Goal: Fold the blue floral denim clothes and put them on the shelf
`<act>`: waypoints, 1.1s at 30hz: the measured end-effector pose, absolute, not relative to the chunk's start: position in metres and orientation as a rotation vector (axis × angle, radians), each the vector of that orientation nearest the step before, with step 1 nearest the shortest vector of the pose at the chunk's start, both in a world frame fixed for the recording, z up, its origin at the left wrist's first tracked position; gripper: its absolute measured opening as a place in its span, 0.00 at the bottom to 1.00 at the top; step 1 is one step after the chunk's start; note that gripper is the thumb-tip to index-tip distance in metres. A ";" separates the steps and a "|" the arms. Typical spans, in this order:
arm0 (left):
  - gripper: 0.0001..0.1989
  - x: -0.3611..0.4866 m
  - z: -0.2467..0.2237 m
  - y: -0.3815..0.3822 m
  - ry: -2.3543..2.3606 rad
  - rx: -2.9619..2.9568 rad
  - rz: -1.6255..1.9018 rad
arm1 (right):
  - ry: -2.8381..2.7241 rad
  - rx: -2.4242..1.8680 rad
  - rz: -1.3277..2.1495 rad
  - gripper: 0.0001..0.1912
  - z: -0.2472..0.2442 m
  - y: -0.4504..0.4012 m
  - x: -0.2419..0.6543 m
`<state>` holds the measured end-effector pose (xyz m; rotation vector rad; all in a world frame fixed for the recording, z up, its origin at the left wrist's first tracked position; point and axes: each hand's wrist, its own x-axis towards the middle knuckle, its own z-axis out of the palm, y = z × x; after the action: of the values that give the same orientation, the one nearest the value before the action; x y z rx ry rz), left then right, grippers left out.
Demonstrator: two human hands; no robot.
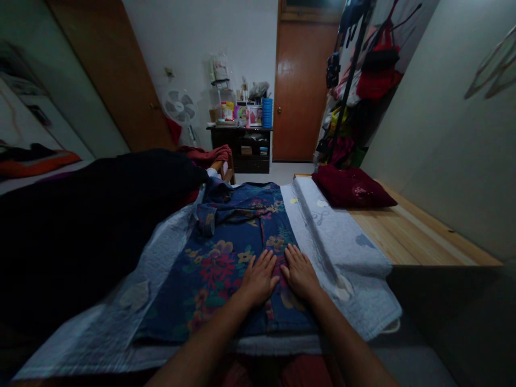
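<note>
A dark blue garment (217, 269) with red and tan flowers lies spread on a pale bluish sheet (161, 258). One sleeve is folded across its upper part. My left hand (260, 277) rests flat on the garment, just left of its front edge strip, with its fingers spread. Close beside it, my right hand (300, 271) lies flat near the garment's right side, fingers pointing away from me. Neither hand holds anything.
Black cloth (88, 226) is heaped on the left. A folded dark red garment (355, 186) sits on the wooden board (387, 231) at the right. Farther back are a white fan (180, 106), a dark shelf (242, 148), a wooden door (300, 91) and hanging bags (379, 75).
</note>
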<state>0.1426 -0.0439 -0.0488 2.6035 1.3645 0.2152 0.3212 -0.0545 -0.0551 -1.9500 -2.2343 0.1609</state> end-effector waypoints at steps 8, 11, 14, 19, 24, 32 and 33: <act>0.30 0.139 -0.062 -0.050 1.450 2.604 0.291 | -2.128 -2.066 0.122 0.37 -0.053 -0.056 0.320; 0.29 0.139 -0.064 -0.051 1.450 2.609 0.315 | -2.182 -2.044 0.145 0.35 -0.049 -0.060 0.320; 0.29 0.138 -0.063 -0.051 1.449 2.604 0.331 | -2.231 -2.010 0.164 0.34 -0.047 -0.068 0.323; 0.28 0.136 -0.058 -0.051 1.424 2.584 0.294 | -2.286 -1.966 0.155 0.33 -0.048 -0.088 0.329; 0.40 0.131 -0.047 -0.054 1.323 2.559 0.230 | -2.313 -1.932 0.147 0.32 -0.052 -0.108 0.334; 0.42 0.121 -0.041 -0.060 1.276 2.498 0.111 | -2.330 -1.882 0.282 0.37 -0.051 -0.133 0.347; 0.39 0.120 -0.042 -0.061 1.278 2.500 0.130 | -2.329 -1.868 0.280 0.37 -0.052 -0.135 0.349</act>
<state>0.1200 -0.0610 -0.0425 2.4996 1.2780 0.1297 0.3493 -0.1350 -0.0519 -1.8680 -2.3294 0.2800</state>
